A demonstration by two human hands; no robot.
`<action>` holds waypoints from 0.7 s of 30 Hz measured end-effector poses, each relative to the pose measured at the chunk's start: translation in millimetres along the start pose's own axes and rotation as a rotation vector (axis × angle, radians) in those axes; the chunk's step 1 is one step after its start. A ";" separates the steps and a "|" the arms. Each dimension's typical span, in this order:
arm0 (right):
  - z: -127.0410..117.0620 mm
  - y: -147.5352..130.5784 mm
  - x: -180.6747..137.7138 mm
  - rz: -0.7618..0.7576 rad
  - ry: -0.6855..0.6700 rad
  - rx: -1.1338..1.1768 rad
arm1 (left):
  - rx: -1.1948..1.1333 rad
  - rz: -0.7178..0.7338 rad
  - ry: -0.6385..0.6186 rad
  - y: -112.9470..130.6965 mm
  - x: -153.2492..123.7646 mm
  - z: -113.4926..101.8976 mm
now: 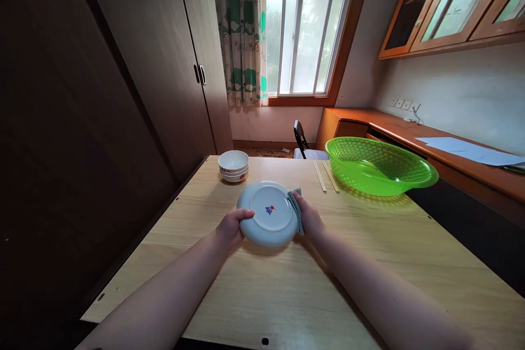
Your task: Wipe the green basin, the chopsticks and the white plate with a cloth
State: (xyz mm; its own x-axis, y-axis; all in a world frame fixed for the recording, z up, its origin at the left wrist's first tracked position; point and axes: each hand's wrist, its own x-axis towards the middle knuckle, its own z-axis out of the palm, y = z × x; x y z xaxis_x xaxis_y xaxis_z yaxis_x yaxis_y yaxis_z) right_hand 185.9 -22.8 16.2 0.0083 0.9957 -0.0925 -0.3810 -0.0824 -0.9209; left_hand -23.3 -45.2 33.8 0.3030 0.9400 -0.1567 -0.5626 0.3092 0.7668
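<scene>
A white plate (262, 229) is held up over the table, its underside with a small red and blue mark turned toward me. My left hand (233, 225) grips the plate's left rim, thumb on the underside and fingers hidden behind. At the right rim, my right hand (307, 213) is closed on a grey-green cloth (298, 217), which is pressed against the plate's edge. Beyond the plate to the left stands a stack of white bowls (233, 162). Several pale chopsticks (320, 178) lie beyond it to the right.
A bright green plastic basket (381, 167) sits at the table's far right edge. The light wooden table (246, 301) spans the space before me. Behind it are a folding chair (301, 139) and an orange desk (369, 117) with paper sheets (467, 150). Dark wardrobes (143, 65) line the left.
</scene>
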 end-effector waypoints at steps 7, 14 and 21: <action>6.0 0.6 -3.2 0.012 -0.050 -0.003 | -0.029 0.031 0.131 -1.4 1.9 0.3; 2.8 7.3 1.6 0.035 -0.081 0.007 | -0.035 -0.010 0.173 -0.6 4.6 -1.1; -4.8 3.0 8.2 0.062 -0.043 -0.001 | -0.009 -0.007 0.035 1.0 -0.7 3.5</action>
State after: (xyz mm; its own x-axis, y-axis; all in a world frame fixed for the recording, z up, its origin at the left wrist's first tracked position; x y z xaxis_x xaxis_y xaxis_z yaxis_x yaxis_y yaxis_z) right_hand 189.3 -15.1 10.9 -0.0553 0.9896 -0.1326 -0.3784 -0.1437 -0.9144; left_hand -21.4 -46.1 36.9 0.2804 0.9421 -0.1840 -0.5673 0.3173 0.7599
